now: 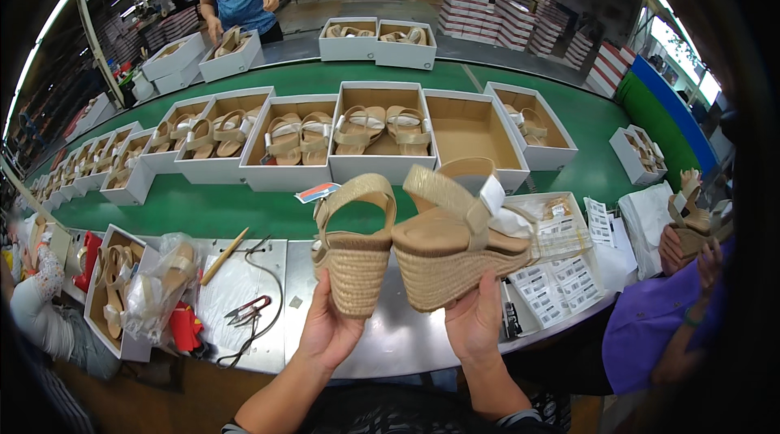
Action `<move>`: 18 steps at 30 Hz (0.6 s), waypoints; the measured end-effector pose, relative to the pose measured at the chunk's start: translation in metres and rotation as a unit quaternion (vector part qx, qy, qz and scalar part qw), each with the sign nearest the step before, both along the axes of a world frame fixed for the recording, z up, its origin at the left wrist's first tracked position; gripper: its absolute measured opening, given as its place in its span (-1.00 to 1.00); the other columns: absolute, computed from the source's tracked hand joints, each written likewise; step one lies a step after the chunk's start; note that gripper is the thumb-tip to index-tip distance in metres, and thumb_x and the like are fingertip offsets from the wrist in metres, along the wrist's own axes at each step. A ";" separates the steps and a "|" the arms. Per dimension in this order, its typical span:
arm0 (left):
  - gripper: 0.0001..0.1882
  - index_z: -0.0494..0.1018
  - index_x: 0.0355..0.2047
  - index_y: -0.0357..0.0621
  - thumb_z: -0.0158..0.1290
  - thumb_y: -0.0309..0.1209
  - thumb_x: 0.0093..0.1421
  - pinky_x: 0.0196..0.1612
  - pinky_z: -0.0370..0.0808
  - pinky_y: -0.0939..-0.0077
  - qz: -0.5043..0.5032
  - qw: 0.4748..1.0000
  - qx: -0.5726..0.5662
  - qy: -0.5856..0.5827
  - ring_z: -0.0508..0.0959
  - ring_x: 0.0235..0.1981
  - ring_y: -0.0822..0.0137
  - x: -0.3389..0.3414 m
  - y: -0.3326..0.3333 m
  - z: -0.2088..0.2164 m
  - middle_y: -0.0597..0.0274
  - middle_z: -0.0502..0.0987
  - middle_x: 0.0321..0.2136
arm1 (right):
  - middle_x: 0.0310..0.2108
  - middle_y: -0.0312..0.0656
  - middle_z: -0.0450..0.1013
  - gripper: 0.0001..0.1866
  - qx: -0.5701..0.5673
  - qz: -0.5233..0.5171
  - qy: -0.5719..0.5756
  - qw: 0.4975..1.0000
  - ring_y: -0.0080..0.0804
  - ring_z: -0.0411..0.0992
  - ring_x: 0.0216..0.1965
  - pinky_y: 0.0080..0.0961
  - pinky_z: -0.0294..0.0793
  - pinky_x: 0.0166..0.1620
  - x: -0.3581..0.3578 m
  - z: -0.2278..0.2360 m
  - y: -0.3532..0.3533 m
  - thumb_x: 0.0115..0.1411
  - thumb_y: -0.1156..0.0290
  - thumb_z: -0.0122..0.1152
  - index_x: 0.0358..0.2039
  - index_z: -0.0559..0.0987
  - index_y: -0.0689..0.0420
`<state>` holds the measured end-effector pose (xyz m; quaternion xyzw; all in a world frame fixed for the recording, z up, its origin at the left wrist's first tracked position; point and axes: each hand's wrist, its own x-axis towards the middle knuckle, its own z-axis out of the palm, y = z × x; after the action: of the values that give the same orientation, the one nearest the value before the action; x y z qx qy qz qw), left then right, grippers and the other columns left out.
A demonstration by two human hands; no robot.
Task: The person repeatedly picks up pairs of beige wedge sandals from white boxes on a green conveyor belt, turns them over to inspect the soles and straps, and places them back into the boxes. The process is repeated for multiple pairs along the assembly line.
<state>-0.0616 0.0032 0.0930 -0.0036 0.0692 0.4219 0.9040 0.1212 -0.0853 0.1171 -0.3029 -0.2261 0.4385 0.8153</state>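
Observation:
My left hand (331,335) grips a tan wedge sandal (351,251) by its woven, rope-wrapped heel; a small printed tag hangs from its strap. In my right hand (475,322) is the matching wedge sandal (443,259), held from below and turned sideways, with white wrapping around one strap. The two sandals are side by side above the metal table edge, close together or touching. Beyond them on the green belt stands an open white box (475,137) with a bare brown inside. Beside it another white box (378,166) holds a pair of sandals.
A long row of sandal boxes (118,166) runs left along the green conveyor belt (284,206). Thread snips (249,310) and a yellow pencil-like stick (225,255) lie left; label sheets (556,288) lie right. Co-workers stand nearby, one in purple (658,328) holding a sandal.

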 end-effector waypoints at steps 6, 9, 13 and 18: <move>-0.40 0.14 0.27 -0.13 -0.09 -0.06 0.36 0.29 0.25 0.20 0.010 0.924 0.258 0.282 0.35 0.21 0.18 -0.003 0.044 0.035 0.10 0.30 0.22 | 0.33 -0.20 0.11 -0.13 0.122 -0.036 -0.020 0.992 -0.25 0.10 0.33 -0.20 0.09 0.34 0.107 -0.015 -0.031 0.26 -0.22 -0.02 0.36 0.03 0.10; -0.39 0.07 0.28 -0.14 -0.01 -0.19 0.34 0.26 0.30 0.19 -0.026 0.890 0.337 0.306 0.39 0.17 0.18 0.055 0.093 0.070 0.11 0.30 0.19 | 0.31 -0.16 0.13 -0.02 0.000 -0.166 -0.135 0.977 -0.23 0.14 0.30 -0.23 0.13 0.32 0.157 -0.028 -0.047 0.15 -0.21 0.17 0.35 0.03 0.16; -0.34 0.06 0.24 -0.11 0.13 -0.28 0.25 0.12 0.43 0.06 -0.115 0.847 0.376 0.357 0.43 0.10 0.15 0.169 0.157 0.103 0.05 0.34 0.11 | 0.28 -0.14 0.13 0.13 -0.067 -0.209 -0.263 0.940 -0.29 0.14 0.29 -0.29 0.09 0.31 0.168 0.007 -0.059 -0.02 -0.16 0.41 0.33 0.03 0.24; -0.29 -0.01 0.23 -0.23 0.16 -0.38 0.21 -0.04 0.58 0.18 -0.104 0.791 0.381 0.466 0.51 -0.01 0.09 0.308 0.239 0.074 -0.08 0.34 0.08 | 0.29 -0.11 0.13 0.06 -0.070 -0.258 -0.320 0.909 -0.26 0.13 0.30 -0.27 0.10 0.31 0.187 0.006 -0.061 0.06 -0.11 0.35 0.33 0.01 0.25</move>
<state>0.2468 0.2422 0.1667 0.5458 0.3159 0.2680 0.7284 0.3086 -0.1467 0.1235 -0.5311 -0.3575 0.1075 0.7607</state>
